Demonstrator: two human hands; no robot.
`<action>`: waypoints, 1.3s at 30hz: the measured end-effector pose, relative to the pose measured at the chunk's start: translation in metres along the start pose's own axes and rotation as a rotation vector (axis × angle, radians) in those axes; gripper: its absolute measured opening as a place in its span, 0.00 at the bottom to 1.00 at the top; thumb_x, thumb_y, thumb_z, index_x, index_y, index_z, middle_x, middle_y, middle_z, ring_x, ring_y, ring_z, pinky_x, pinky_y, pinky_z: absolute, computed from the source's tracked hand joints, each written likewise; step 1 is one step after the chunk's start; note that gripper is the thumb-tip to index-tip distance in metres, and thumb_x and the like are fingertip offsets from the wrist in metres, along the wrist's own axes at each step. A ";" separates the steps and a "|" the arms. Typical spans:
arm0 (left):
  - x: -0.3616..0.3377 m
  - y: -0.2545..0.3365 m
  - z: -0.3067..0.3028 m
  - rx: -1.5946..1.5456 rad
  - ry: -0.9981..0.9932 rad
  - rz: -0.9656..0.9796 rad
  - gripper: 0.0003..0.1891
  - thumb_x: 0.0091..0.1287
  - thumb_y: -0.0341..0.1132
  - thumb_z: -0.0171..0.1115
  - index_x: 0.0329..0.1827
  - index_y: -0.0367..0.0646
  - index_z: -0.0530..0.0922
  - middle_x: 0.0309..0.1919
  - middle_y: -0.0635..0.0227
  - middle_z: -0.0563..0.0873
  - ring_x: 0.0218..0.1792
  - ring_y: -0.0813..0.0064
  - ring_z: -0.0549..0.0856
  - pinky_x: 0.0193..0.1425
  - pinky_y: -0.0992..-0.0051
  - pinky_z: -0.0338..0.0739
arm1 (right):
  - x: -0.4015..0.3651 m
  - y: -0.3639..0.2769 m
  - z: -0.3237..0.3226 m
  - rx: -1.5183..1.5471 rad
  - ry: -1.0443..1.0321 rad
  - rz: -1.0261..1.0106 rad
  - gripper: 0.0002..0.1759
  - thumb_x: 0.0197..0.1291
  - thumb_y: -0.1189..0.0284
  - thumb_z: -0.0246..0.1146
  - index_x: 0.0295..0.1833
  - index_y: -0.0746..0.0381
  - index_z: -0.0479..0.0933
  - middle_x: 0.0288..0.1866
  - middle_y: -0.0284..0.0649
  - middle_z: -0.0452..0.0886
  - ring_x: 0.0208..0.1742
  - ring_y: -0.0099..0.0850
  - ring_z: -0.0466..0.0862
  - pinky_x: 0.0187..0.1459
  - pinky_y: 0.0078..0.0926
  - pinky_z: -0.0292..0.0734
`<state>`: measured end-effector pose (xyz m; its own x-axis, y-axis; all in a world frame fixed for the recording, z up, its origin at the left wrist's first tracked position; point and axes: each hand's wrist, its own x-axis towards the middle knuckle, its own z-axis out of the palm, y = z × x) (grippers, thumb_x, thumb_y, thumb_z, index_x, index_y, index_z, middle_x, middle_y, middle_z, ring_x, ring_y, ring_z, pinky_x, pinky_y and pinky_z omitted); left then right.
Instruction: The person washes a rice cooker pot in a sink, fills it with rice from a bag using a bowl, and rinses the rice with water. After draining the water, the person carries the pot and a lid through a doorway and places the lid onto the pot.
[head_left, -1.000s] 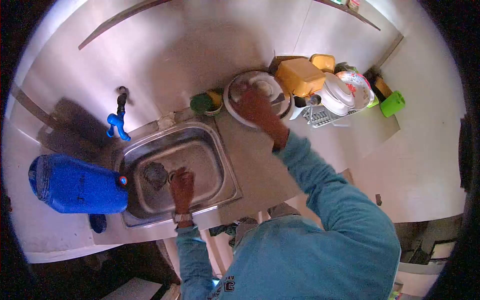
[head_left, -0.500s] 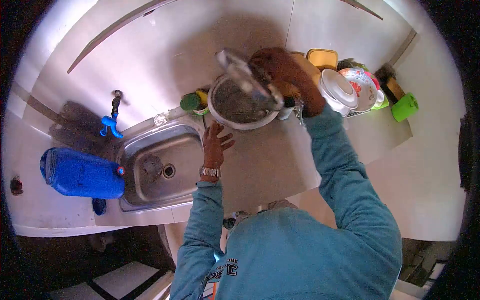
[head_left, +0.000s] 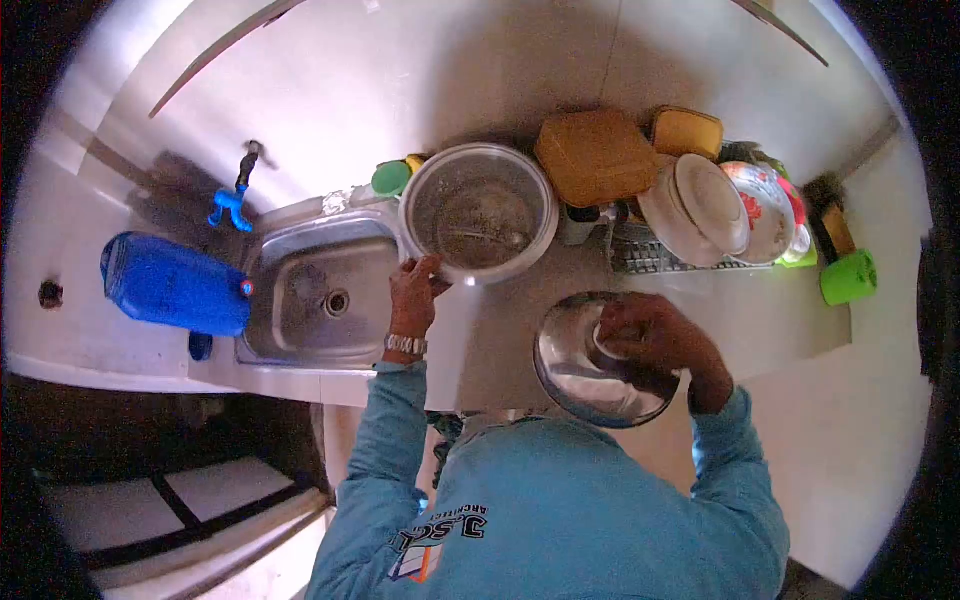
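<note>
A large round metal pot (head_left: 430,225) stands uncovered on the counter beside the sink, with a dull, greyish inside. My left hand (head_left: 412,300) is at its near-left rim, fingers bent closed on the edge. My right hand (head_left: 650,335) grips a shiny round lid (head_left: 580,378) by the knob on top, holding it low over the counter's front edge, to the right of the pot. Part of the lid is hidden under my fingers.
At left is a steel sink (head_left: 300,350), with a blue jerrycan (head_left: 175,285) and blue tap (head_left: 230,208) beside it. A green container (head_left: 390,180) sits behind the pot. Rightward are a brown box-shaped item (head_left: 595,155), a dish rack (head_left: 650,258) with plates (head_left: 712,205), and a green cup (head_left: 848,278).
The lid has moved from over the pot down and right toward my body. My left hand has closed on the pot's rim, and the pot sits nearer to me.
</note>
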<state>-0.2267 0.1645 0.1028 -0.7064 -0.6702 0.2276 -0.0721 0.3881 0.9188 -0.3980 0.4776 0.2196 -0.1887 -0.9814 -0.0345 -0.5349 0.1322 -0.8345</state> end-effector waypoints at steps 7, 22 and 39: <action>-0.063 0.002 -0.031 -0.028 0.113 -0.219 0.11 0.53 0.28 0.63 0.39 0.36 0.76 0.35 0.60 0.80 0.32 0.67 0.82 0.34 0.73 0.81 | -0.023 0.053 0.046 -0.381 -0.016 0.015 0.14 0.42 0.73 0.68 0.38 0.59 0.80 0.45 0.42 0.79 0.50 0.43 0.76 0.55 0.39 0.71; -0.094 0.035 -0.046 -0.466 0.025 -0.645 0.14 0.61 0.38 0.61 0.42 0.35 0.75 0.36 0.64 0.81 0.33 0.73 0.83 0.36 0.73 0.83 | 0.096 0.006 0.069 -0.238 0.224 -0.133 0.13 0.50 0.71 0.65 0.42 0.63 0.78 0.41 0.48 0.79 0.40 0.48 0.79 0.43 0.40 0.75; -0.086 0.019 -0.060 -0.637 -0.117 -0.497 0.19 0.62 0.37 0.62 0.51 0.36 0.69 0.42 0.58 0.80 0.37 0.72 0.83 0.33 0.74 0.84 | 0.206 0.007 0.124 -0.702 -0.254 0.132 0.15 0.47 0.75 0.59 0.43 0.67 0.77 0.38 0.53 0.80 0.41 0.51 0.81 0.45 0.45 0.76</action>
<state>-0.1253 0.1916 0.1204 -0.7685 -0.5855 -0.2580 -0.0075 -0.3949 0.9187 -0.3385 0.2593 0.1382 -0.1381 -0.9419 -0.3063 -0.9358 0.2254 -0.2711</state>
